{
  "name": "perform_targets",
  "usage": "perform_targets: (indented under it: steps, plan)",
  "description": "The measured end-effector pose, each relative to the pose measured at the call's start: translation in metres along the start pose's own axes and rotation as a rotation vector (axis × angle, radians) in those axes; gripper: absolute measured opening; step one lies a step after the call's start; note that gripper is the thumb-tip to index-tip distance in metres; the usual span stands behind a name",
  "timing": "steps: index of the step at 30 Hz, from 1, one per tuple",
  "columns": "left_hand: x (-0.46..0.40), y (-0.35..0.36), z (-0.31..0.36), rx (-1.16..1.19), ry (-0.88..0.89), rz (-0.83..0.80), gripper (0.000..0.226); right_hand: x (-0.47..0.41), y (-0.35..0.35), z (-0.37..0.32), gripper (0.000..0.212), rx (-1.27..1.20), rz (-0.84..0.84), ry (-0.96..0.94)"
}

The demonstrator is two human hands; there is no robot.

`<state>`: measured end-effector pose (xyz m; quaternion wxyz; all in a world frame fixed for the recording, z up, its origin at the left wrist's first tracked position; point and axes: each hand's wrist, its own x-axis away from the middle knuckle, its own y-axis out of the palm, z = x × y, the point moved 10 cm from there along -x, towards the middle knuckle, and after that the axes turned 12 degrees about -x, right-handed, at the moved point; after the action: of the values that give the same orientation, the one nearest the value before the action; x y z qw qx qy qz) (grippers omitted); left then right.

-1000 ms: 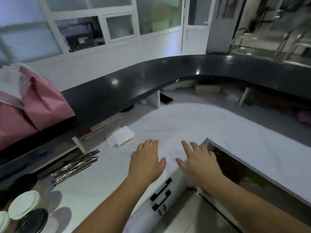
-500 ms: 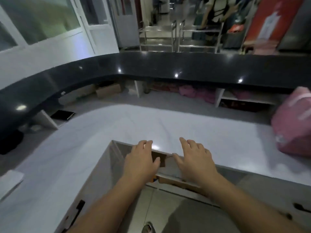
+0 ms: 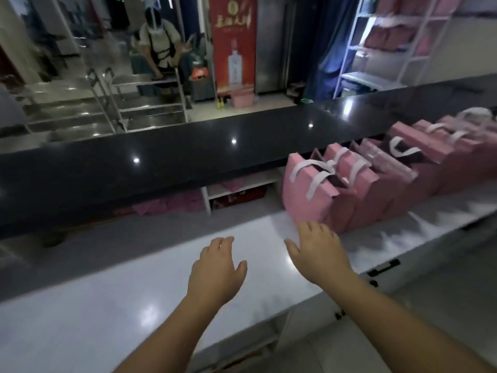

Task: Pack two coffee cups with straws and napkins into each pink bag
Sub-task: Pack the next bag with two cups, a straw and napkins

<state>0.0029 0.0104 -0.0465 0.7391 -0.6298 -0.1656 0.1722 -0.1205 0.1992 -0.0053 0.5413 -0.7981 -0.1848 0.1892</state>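
A row of several pink paper bags with white ribbon handles stands on the white counter (image 3: 107, 313), running toward the right. The nearest pink bag (image 3: 306, 195) is upright with its mouth open. My right hand (image 3: 318, 251) hovers palm down just in front of that bag's base, fingers apart, holding nothing. My left hand (image 3: 216, 267) floats over the counter a little to the left, also empty with fingers spread. No cups, straws or napkins are in sight.
A raised black ledge (image 3: 161, 162) runs behind the white counter, with shelves below it. Drawer handles (image 3: 383, 267) line the counter's front edge at right. Beyond the ledge a person (image 3: 158, 44) bends over metal racks, beside a red banner (image 3: 234, 41).
The view has swung right along the curved counter. The cups, straws and napkins at left have gone out of sight and the row of pink bags has come in. Both hands stay empty.
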Motion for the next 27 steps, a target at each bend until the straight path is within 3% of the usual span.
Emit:
perform_targets:
  steps: [6, 12, 18, 24, 27]
  plan:
    - [-0.089, 0.004, 0.073, 0.048, 0.165, -0.056, 0.069, -0.048, -0.051, 0.075, 0.048, -0.067, 0.115, 0.202]
    - [-0.155, 0.009, 0.150, 0.078, 0.215, -0.111, 0.067, -0.098, -0.070, 0.136, 0.047, -0.163, 0.161, 0.273]
    - [-0.213, 0.003, 0.216, 0.105, 0.082, -0.105, 0.063, -0.173, -0.063, 0.171, 0.030, -0.224, 0.065, 0.195]
    - [-0.240, 0.018, 0.251, 0.146, -0.149, -0.161, 0.100, -0.233, -0.048, 0.190, 0.027, -0.179, -0.068, 0.083]
    - [-0.247, 0.021, 0.254, 0.155, -0.240, -0.140, 0.095, -0.251, -0.033, 0.190, 0.037, -0.172, -0.142, 0.064]
